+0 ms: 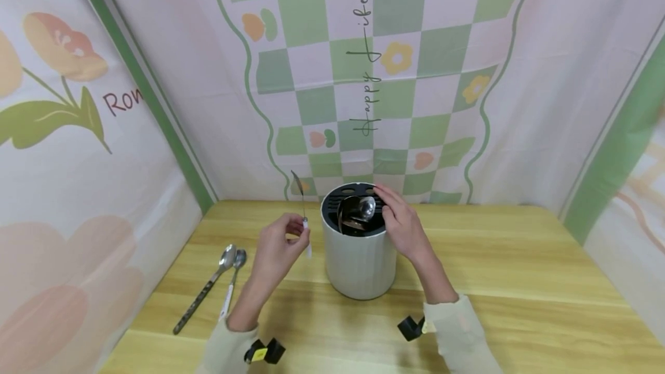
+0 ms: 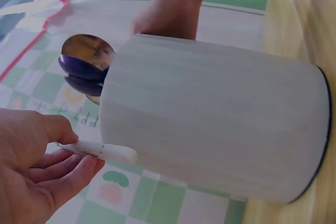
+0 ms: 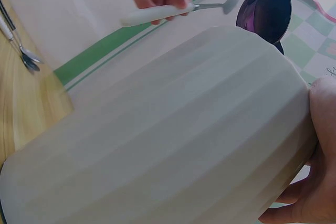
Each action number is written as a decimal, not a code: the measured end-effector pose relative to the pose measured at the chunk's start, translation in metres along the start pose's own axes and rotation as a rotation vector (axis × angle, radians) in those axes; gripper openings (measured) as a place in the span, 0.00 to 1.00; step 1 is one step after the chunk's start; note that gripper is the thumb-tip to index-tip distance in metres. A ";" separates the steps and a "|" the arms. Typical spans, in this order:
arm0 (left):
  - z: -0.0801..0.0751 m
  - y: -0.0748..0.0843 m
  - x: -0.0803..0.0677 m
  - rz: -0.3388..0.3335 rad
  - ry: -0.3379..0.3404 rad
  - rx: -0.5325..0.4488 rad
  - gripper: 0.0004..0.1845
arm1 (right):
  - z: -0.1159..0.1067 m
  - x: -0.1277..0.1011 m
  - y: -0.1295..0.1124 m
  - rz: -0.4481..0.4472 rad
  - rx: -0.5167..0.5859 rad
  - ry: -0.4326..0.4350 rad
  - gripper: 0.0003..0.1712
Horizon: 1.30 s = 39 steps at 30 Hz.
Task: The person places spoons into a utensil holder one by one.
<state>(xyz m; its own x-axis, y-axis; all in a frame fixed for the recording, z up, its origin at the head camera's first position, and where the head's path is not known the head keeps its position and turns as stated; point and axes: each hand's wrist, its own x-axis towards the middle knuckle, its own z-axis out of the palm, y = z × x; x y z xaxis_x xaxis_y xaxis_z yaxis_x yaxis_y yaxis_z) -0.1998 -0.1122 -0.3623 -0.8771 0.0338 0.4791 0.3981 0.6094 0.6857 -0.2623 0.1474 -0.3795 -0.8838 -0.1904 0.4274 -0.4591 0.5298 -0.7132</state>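
Observation:
My left hand (image 1: 277, 247) pinches the white handle of a small spoon (image 1: 306, 225) between thumb and fingers, its metal end pointing up. This spoon is left of a white ribbed utensil holder (image 1: 358, 267), apart from it in the head view. My right hand (image 1: 407, 227) rests against the right side of the holder's top rim, its fingers stretched along the edge. A black slotted insert (image 1: 345, 194) fills the top. Several spoons and ladle-like utensils (image 1: 358, 210) stand in the holder, their shiny bowls up; their handles are hidden.
On the wooden table (image 1: 499, 258), left of the left arm, lie a long spoon with a dark patterned handle (image 1: 200, 299) and a spoon with a white handle (image 1: 232, 281). A patterned cloth (image 1: 395, 149) hangs directly behind the holder.

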 end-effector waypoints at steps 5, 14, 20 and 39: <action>0.002 0.008 0.006 0.062 0.028 -0.056 0.08 | 0.000 0.000 0.000 -0.001 0.003 0.003 0.28; 0.003 0.024 0.020 0.170 0.094 -0.124 0.08 | -0.002 -0.001 0.000 0.004 0.008 0.001 0.28; 0.004 0.034 0.029 0.221 0.126 -0.115 0.08 | -0.002 -0.001 0.000 0.001 0.010 0.001 0.28; 0.027 0.027 0.040 0.274 0.042 -0.082 0.08 | -0.002 -0.001 -0.001 -0.010 0.009 0.006 0.28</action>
<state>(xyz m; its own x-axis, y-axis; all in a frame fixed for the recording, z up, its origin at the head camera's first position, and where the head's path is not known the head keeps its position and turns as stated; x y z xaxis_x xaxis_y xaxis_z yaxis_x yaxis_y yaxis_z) -0.2311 -0.0733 -0.3399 -0.7227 0.1541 0.6737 0.6405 0.5156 0.5691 -0.2604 0.1485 -0.3782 -0.8787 -0.1904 0.4377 -0.4684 0.5201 -0.7142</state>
